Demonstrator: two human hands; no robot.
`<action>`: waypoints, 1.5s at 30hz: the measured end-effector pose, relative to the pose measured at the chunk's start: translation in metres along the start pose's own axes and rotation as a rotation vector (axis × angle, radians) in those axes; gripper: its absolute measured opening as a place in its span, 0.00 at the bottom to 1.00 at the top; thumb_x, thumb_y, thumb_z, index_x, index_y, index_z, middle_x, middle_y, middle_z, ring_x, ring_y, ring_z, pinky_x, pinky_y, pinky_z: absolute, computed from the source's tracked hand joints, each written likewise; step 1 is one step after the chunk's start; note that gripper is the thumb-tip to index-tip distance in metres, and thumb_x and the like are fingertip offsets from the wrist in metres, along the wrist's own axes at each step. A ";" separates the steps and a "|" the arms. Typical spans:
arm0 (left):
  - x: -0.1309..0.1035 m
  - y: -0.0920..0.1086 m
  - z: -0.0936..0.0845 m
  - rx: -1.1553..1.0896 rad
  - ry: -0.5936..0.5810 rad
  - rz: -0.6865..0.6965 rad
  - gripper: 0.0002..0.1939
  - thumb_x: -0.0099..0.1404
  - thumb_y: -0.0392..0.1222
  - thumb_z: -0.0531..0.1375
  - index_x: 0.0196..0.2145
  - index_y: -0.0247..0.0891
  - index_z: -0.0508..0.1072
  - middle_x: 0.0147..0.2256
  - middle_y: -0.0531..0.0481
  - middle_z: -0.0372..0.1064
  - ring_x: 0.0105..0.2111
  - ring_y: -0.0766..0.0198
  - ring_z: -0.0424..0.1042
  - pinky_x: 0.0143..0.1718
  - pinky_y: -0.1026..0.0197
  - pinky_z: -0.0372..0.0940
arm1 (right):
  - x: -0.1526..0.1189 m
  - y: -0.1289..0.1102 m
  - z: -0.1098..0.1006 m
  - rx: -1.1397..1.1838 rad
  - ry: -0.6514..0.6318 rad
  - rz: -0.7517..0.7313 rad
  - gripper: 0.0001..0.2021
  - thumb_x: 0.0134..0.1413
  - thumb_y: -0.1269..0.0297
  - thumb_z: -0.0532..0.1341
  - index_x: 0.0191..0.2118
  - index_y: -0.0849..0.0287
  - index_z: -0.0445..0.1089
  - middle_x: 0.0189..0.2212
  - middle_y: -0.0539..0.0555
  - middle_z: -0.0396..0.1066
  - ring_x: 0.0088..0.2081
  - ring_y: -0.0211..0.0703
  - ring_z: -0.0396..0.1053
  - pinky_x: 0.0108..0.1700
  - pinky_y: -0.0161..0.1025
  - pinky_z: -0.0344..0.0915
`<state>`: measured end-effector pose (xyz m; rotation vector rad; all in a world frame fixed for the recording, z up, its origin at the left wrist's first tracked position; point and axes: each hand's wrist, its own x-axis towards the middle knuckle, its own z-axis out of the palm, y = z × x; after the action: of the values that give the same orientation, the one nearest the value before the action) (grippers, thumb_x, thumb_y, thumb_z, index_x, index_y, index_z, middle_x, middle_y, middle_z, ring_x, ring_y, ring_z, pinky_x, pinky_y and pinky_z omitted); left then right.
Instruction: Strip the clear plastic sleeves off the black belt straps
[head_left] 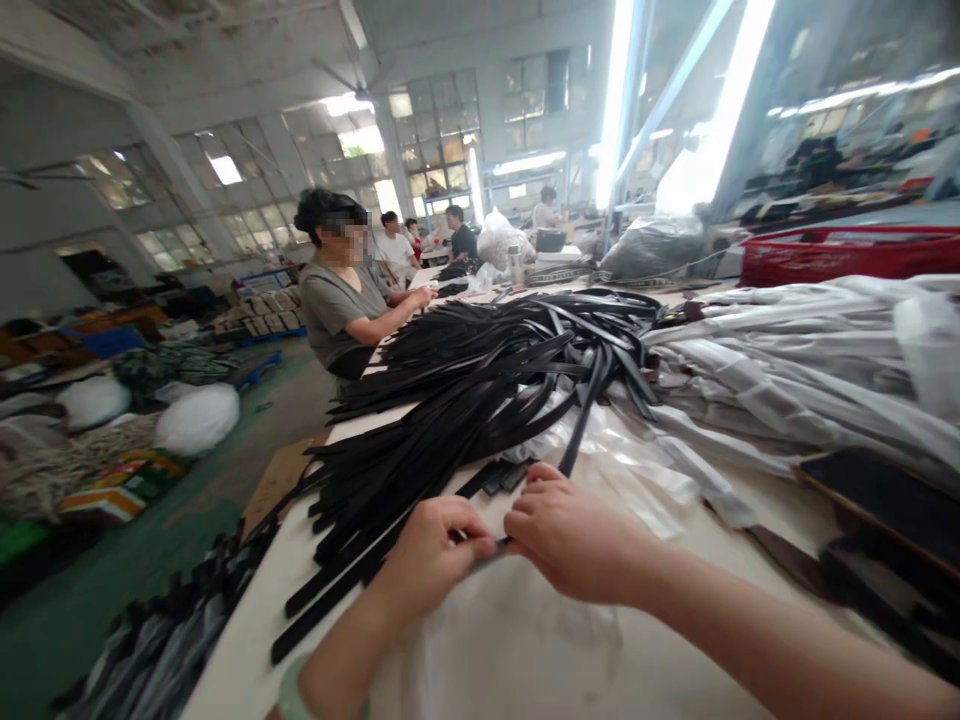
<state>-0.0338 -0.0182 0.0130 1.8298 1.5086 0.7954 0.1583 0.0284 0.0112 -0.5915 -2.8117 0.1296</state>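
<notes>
In the head view a long black strap point(579, 432), much like a belt, runs from the pile down into my right hand point(559, 525), whose fingers are wrapped round it. Close beside it on the left, my left hand point(439, 548) pinches the strap's near end between thumb and fingers. Part of the strap is hidden by my fingers. Clear plastic film point(525, 620) lies on the pale table under my hands. Just beyond them, several short black strap ends point(501, 476) lie together. A large heap of black straps point(450, 400) spreads behind and to the left.
On the right lie many straps in whitish plastic sleeves point(810, 350), with a red crate point(847, 255) behind. A co-worker point(337, 290) stands at the table's left side, and other people sit farther back. More straps point(180, 630) hang or lie low at left, below the table's edge.
</notes>
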 end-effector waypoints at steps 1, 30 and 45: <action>-0.001 0.001 0.002 -0.008 -0.013 0.011 0.05 0.54 0.34 0.63 0.21 0.37 0.77 0.24 0.51 0.70 0.29 0.63 0.68 0.30 0.64 0.58 | 0.000 -0.004 0.004 0.024 0.008 -0.003 0.10 0.62 0.68 0.55 0.28 0.59 0.67 0.25 0.50 0.69 0.31 0.41 0.66 0.46 0.43 0.52; 0.005 -0.006 0.000 0.109 0.182 -0.082 0.10 0.57 0.38 0.57 0.20 0.37 0.65 0.23 0.54 0.63 0.27 0.63 0.63 0.31 0.62 0.56 | -0.007 0.050 -0.016 -0.018 0.247 0.182 0.08 0.61 0.67 0.58 0.30 0.58 0.68 0.30 0.51 0.69 0.40 0.43 0.63 0.54 0.46 0.46; 0.008 -0.007 0.005 0.189 0.279 -0.015 0.10 0.59 0.37 0.57 0.20 0.38 0.66 0.23 0.53 0.63 0.27 0.63 0.64 0.31 0.61 0.56 | -0.011 0.066 -0.031 -0.072 0.978 0.480 0.17 0.63 0.60 0.55 0.54 0.61 0.62 0.40 0.60 0.68 0.42 0.51 0.65 0.48 0.49 0.60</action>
<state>-0.0329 -0.0097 0.0051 1.9000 1.8262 0.9608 0.2023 0.0850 0.0294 -0.9968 -1.7111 -0.1414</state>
